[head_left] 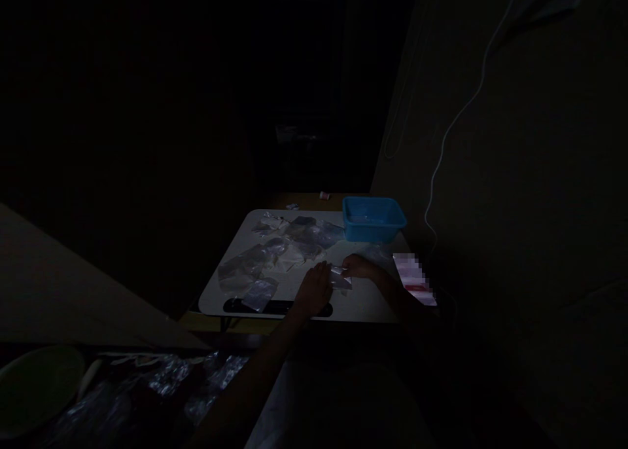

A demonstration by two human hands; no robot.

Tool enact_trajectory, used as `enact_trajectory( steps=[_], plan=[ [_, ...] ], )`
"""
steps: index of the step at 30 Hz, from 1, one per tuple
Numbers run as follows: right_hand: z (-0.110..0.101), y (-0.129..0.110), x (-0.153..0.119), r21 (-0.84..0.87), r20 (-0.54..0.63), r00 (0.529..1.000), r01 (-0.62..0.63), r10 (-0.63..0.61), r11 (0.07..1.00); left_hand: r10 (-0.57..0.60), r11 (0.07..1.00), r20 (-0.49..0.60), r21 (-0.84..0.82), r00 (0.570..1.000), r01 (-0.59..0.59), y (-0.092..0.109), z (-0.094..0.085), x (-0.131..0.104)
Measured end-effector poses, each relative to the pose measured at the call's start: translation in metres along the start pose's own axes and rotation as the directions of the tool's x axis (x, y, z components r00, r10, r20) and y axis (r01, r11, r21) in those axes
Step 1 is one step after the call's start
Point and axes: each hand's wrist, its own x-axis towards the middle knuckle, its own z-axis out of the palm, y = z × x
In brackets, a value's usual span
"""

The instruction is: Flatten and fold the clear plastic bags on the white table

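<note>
A small clear plastic bag (pixel 341 279) stretches between my two hands, low over the front part of a white folding table (pixel 363 305). My left hand (pixel 314 289) is closed at the bag's left end, its fingers close together. On the other side my right hand (pixel 359 266) pinches the bag's upper right edge. Dim light hides the exact finger positions. Another flat clear bag (pixel 260 294) lies to the left, partly over a long black strip (pixel 282 307) along the table's front edge.
Loose clear plastic bags (pixel 299 236) cover the table's left and back. A blue plastic basin (pixel 373 220) stands at the back right corner. A lit screen (pixel 412 280), partly pixelated, is by the right edge. A white cable (pixel 444 135) hangs along the wall. Crumpled plastic (pixel 169 374) lies lower left.
</note>
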Motion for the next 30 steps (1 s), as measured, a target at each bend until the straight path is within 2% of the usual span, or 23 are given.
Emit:
enact_trajectory(
  steps=[3, 7, 11, 13, 15, 16, 18, 21, 24, 27, 30],
  plan=[
    [-0.002, 0.001, -0.003, 0.03, -0.066, 0.998, 0.008, -0.006, 1.0, -0.04, 0.986, -0.09, -0.162, 0.995, 0.025, -0.005, 0.001, 0.001],
    [-0.003, 0.0, -0.01, 0.051, -0.215, 0.977, 0.009, 0.002, 0.999, -0.209, 0.909, -0.191, -0.399, 0.959, 0.119, -0.011, 0.003, 0.0],
    [0.001, -0.011, -0.021, 0.025, -0.429, 0.903, 0.02, -0.007, 0.999, -0.308, 0.859, -0.207, -0.48, 0.929, 0.178, -0.013, 0.002, -0.001],
    [0.007, -0.017, -0.028, -0.032, -0.525, 0.847, 0.077, -0.082, 0.997, -0.381, 0.821, -0.206, -0.524, 0.901, 0.227, -0.013, 0.0, -0.001],
    [0.016, -0.021, -0.034, -0.128, -0.555, 0.809, 0.147, -0.194, 0.981, -0.454, 0.778, -0.204, -0.565, 0.867, 0.275, -0.014, -0.001, 0.0],
    [0.021, -0.022, -0.037, -0.176, -0.544, 0.804, 0.172, -0.241, 0.969, -0.479, 0.764, -0.207, -0.577, 0.853, 0.29, -0.015, -0.001, 0.0],
    [0.031, -0.021, -0.043, -0.231, -0.495, 0.825, 0.179, -0.274, 0.956, -0.498, 0.753, -0.216, -0.589, 0.84, 0.295, -0.018, -0.001, -0.001],
    [0.042, -0.017, -0.05, -0.25, -0.445, 0.854, 0.171, -0.27, 0.953, -0.488, 0.762, -0.229, -0.582, 0.842, 0.283, -0.021, 0.001, 0.0],
    [0.046, -0.014, -0.057, -0.247, -0.452, 0.849, 0.175, -0.273, 0.953, -0.441, 0.81, -0.234, -0.52, 0.867, 0.271, -0.02, 0.002, 0.0],
    [0.048, -0.016, -0.059, -0.227, -0.526, 0.826, 0.091, -0.201, 0.97, -0.263, 0.901, -0.206, -0.403, 0.942, 0.163, -0.016, -0.002, 0.001],
    [0.053, -0.017, -0.055, -0.207, -0.564, 0.821, -0.041, -0.085, 0.978, -0.045, 0.967, -0.096, -0.255, 0.994, 0.019, -0.011, -0.007, 0.003]
  ],
)
